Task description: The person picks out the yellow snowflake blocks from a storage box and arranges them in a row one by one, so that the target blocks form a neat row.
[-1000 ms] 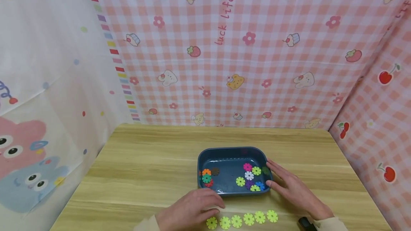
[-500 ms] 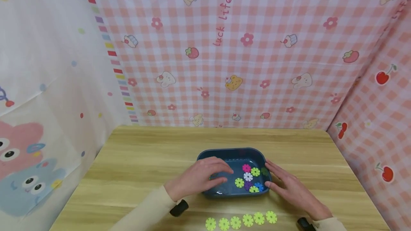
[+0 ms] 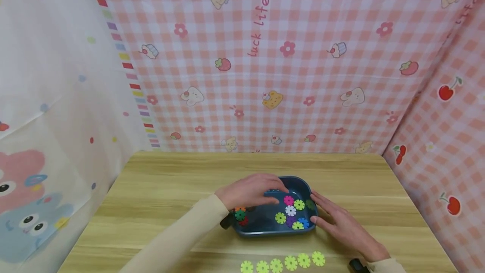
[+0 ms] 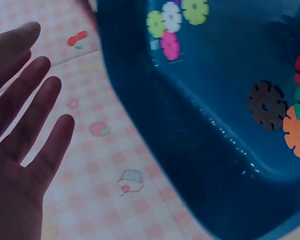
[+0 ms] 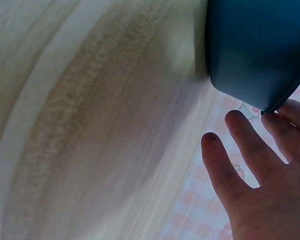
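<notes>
A dark blue tray (image 3: 273, 234) stands on the table, holding several notched plastic discs. A pink disc (image 3: 289, 200), a white disc (image 3: 290, 210), a blue disc (image 3: 303, 223) and some yellow-green ones cluster at its right end. At its left end lie a green disc (image 3: 240, 215), a brown disc (image 4: 267, 106) and an orange disc (image 4: 294, 132). Over the tray's left and middle hovers my left hand (image 3: 251, 191), fingers loosely bent around nothing. My right hand (image 3: 342, 225) rests against the tray's right end with extended fingers.
Near the table's front edge runs a row of several yellow-green discs (image 3: 291, 263). A pink checked cloth (image 3: 242, 75) hangs behind the wooden table (image 3: 170, 176), with more cloth at both sides.
From beside the row of discs, my left hand has risen and moved forward over the tray, then farther right. My right hand stays at the tray's right end. The view has shifted slightly.
</notes>
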Tool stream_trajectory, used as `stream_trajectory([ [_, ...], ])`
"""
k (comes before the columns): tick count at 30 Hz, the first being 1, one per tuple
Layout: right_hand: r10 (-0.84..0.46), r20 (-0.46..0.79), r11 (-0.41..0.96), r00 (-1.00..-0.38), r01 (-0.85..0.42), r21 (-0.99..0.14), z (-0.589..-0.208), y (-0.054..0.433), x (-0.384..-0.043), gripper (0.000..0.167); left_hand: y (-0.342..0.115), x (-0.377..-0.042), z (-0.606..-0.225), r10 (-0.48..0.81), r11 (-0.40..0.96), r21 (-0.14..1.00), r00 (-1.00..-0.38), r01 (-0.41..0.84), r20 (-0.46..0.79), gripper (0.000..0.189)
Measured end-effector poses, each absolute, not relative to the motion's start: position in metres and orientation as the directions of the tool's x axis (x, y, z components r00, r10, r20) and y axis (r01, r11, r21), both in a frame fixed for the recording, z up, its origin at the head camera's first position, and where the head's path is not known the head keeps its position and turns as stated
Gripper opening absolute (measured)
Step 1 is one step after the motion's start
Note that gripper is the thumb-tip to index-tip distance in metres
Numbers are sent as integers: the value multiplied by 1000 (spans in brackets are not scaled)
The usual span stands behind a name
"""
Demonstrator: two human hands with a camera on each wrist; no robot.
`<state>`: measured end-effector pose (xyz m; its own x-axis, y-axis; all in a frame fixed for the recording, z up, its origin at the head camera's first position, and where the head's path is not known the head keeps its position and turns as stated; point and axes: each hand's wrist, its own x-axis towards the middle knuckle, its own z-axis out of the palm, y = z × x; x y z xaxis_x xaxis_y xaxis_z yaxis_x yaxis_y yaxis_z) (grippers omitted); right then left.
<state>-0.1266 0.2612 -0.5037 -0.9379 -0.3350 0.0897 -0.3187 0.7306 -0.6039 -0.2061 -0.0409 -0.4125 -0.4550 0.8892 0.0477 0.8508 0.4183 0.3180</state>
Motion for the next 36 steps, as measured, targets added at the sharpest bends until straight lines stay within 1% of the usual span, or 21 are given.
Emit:
stream_trajectory([
  [5, -337, 83, 729, -938, -315, -608, -505, 261, -127, 65, -29, -216, -425, 905, 416, 280, -425, 866, -31, 40],
  [8, -334, 81, 729, -939, -311, -610, -505, 260, -127, 65, -26, -222, -433, 903, 425, 289, -425, 858, -66, 40],
  [14, -338, 99, 730, -936, -327, -600, -505, 260, -127, 64, -23, -231, -450, 884, 468, 303, -447, 830, -140, 40],
  [22, -340, 111, 730, -934, -336, -596, -507, 262, -127, 63, -20, -238, -466, 885, 466, 288, -435, 836, -167, 38],
  [25, -340, 110, 731, -934, -336, -594, -507, 263, -127, 63, -18, -239, -469, 888, 460, 286, -424, 841, -180, 38],
  [31, -339, 94, 727, -936, -324, -605, -506, 262, -127, 63, -11, -238, -477, 898, 433, 290, -379, 853, -225, 35],
  [36, -333, 84, 730, -939, -313, -608, -505, 262, -126, 64, -10, -239, -482, 900, 426, 318, -360, 847, -248, 34],
])
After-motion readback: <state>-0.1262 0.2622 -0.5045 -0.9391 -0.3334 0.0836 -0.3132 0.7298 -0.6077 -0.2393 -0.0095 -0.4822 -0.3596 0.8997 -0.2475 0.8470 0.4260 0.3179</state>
